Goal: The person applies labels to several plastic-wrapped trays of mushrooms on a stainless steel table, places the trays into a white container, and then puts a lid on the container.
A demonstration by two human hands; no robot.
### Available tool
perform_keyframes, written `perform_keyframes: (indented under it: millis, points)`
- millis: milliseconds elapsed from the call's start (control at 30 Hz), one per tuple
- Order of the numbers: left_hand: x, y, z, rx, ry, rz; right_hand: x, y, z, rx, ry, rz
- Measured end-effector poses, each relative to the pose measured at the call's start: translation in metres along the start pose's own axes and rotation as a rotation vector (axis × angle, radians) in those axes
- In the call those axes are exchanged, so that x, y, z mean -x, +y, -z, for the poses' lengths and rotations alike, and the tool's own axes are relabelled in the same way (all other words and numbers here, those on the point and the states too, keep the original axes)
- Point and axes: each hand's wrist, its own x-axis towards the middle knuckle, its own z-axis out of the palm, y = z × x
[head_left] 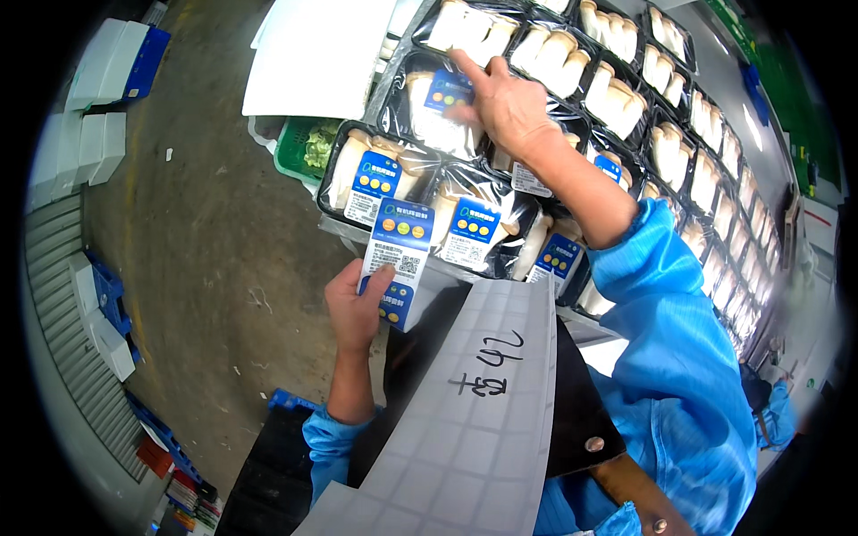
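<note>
Presently, the blue-labelled tray of king oyster mushrooms [438, 129] was located just left of and below the right hand [505, 107], at the upper left corner of the packed rows. Its blue label [449, 91] was observed close to the right thumb, which was blurred. The right fingers were spread, with the index finger extended toward the upper left across the tray's edge; whether the film or label was being pressed could not be told.

A label strip [407, 246] was pinched by the left hand [353, 304] between thumb and fingers near its lower half. Its long axis was set nearly upright, tilted slightly, with the upper end directed toward the trays. The tray was thus farther from the left hand than from the right.

Between the left hand and that tray, a labelled tray at the left edge [407, 183] was noted on the tabletop [353, 232]. A white gridded paper strip [487, 411], marked by hand, was stretched below, between the forearms.
</note>
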Motion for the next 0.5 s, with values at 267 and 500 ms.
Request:
perform_keyframes:
  millis: [267,500]
  points:
    - [0.005,0.003,-0.006,-0.038,-0.015,-0.175,0.068,0.087,0.037,-0.463,-0.045,-0.296]
    - [-0.003,0.019,-0.036,-0.066,-0.118,-0.205,0.084,0.083,0.023,-0.265,-0.087,-0.076]
